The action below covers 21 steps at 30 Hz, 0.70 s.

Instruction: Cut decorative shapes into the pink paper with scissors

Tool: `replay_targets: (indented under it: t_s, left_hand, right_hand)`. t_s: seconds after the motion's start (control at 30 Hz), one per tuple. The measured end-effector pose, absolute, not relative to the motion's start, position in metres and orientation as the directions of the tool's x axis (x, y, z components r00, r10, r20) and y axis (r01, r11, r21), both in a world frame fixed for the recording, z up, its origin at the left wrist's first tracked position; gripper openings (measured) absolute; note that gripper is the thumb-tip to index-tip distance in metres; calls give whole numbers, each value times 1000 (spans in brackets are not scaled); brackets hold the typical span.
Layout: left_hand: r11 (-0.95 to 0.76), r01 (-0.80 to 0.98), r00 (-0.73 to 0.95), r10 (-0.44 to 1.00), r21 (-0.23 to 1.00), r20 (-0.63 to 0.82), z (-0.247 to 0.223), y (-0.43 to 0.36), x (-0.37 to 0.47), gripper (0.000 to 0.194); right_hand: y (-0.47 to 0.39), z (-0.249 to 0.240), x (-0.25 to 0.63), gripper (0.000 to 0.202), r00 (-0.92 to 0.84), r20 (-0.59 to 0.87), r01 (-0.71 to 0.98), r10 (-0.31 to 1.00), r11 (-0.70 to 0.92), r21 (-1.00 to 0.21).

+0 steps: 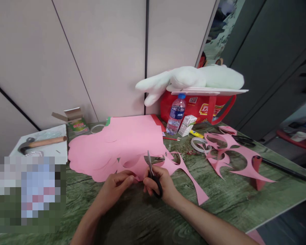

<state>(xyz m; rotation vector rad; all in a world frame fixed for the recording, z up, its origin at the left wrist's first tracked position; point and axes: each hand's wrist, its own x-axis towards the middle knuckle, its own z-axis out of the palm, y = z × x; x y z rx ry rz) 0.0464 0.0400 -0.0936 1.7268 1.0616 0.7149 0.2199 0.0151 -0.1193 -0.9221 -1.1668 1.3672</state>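
My right hand [159, 182] is closed round the black handles of a pair of scissors [150, 162], whose blades point up and away. To its left, my left hand [119, 185] pinches the near edge of a pink paper sheet [142, 166] that has curved cut-outs. Beyond both hands lie stacked pink sheets [137, 131], and overlapping pink scalloped pieces [89, 153] spread to their left. A curved pink offcut [191, 180] extends to the right of my right hand.
At the back right stand a water bottle [175, 115], a small white box [187, 125] and a red bag [193, 109]. Tape [201, 145] and pink scraps [244, 153] lie right. A hammer [44, 142] rests on a white board at left.
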Motion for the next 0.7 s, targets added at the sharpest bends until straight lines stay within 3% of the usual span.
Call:
replay_targets:
  t_s: [0.13,0.3,0.43,0.6,0.7]
  left_hand:
    - [-134,234,449,894,963,15,-98,39,50,23]
    - [37,-144,172,985,989,-12,-100,37,44,44]
    - [69,-422,116,993,904,-21,-91,37,38,63]
    - [105,-482,38,994,870,-99,-85,39,41,71]
    - [125,-446,-15,989,886,-147,-88,39,43,72]
  right_hand:
    - [12,-118,221,38,-141,110,-241,984,74,-968]
    - [6,-119,221,30,-128,162,-201,978,134,-970]
    - [5,-125,219,23,-79,184,-196,980,166,-966]
    - [11,-129,218,19,228,237,-126,944,270,-955]
    - [16,-128,218,29,247,206,-143,947,246,-959]
